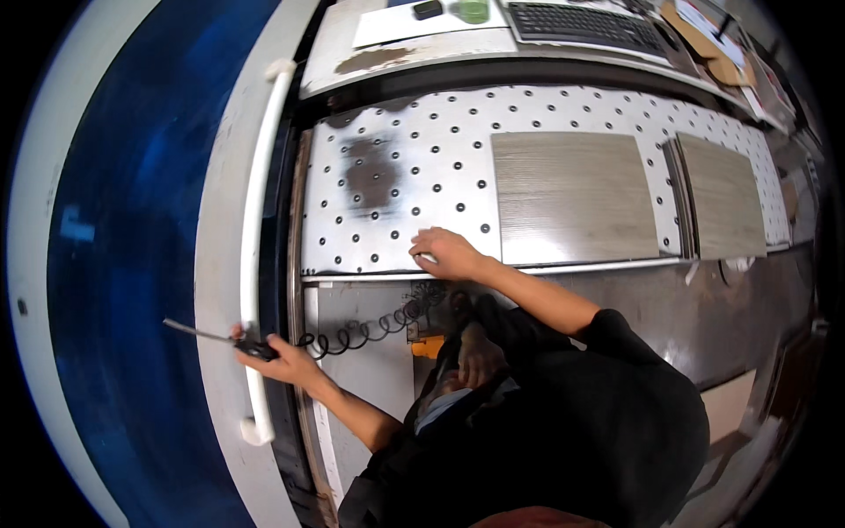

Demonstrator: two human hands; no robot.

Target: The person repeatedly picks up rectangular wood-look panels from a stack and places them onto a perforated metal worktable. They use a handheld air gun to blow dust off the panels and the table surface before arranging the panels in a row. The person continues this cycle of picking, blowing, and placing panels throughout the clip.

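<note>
The left hand (286,359) is clenched around a black air blow gun (251,348), its thin nozzle pointing away to the left and its coiled black hose (370,327) trailing right. The right hand (446,253) rests flat and released on the white perforated table (396,176), just beside a grey wood-grain panel (572,195).

the keyboard (585,25) is cut off by the top edge. the small white thing under the right hand (447,253) is mostly hidden.
</note>
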